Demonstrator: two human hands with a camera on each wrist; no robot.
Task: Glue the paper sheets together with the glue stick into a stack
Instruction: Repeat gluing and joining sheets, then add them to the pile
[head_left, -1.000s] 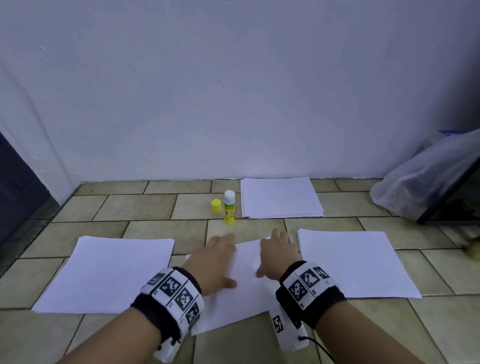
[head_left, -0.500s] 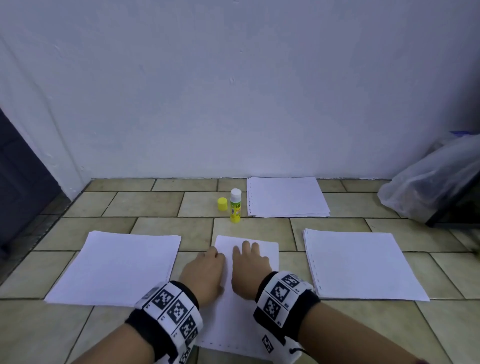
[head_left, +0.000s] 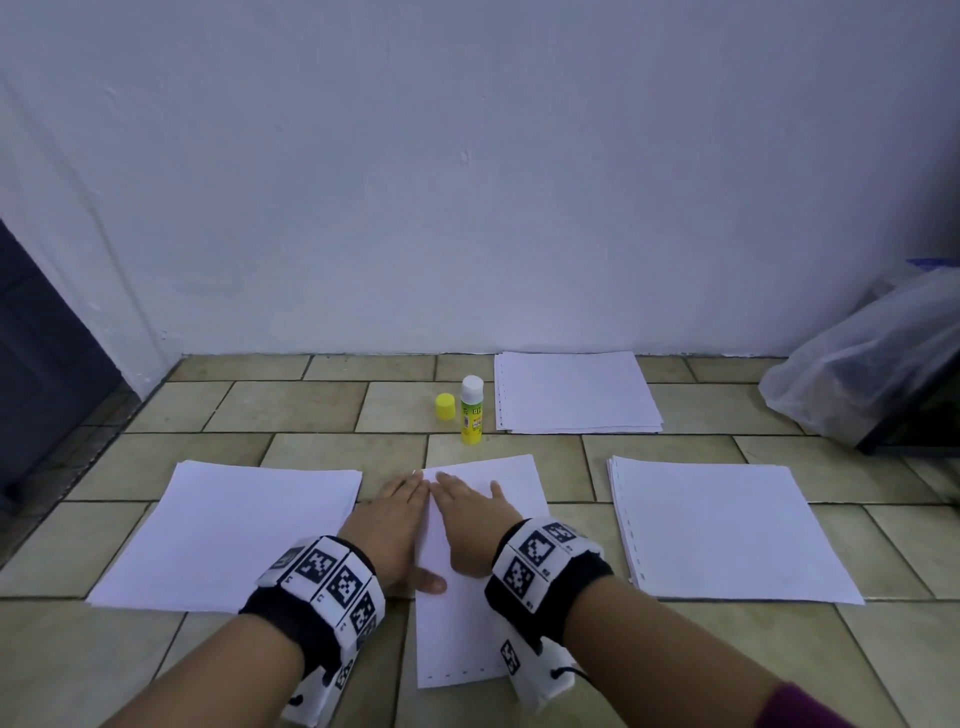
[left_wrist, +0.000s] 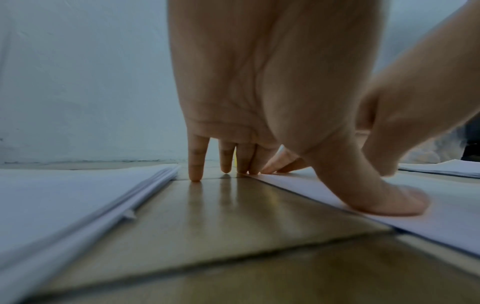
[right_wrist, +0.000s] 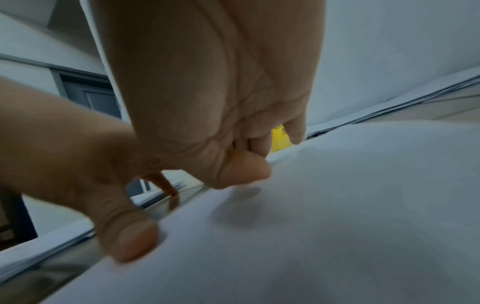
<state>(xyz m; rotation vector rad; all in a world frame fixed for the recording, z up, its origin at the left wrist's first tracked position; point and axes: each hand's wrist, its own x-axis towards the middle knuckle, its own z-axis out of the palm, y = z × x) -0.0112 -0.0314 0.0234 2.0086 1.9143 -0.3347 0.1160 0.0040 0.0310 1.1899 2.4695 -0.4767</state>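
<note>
A white sheet lies lengthways on the tiled floor in front of me. My right hand lies flat on its upper part with straight fingers. My left hand rests beside its left edge, fingertips on the tile and thumb pressing the sheet. In the right wrist view my right hand hovers just over the sheet. The glue stick stands upright and uncapped beyond the sheet, with its yellow cap next to it.
Paper piles lie at the left, the right and the back by the wall. A clear plastic bag sits at the far right. A dark door is at the left.
The sheet has turned from tilted to lengthways in front of me. Both hands slid left over it, the left one going off its left edge onto the tile.
</note>
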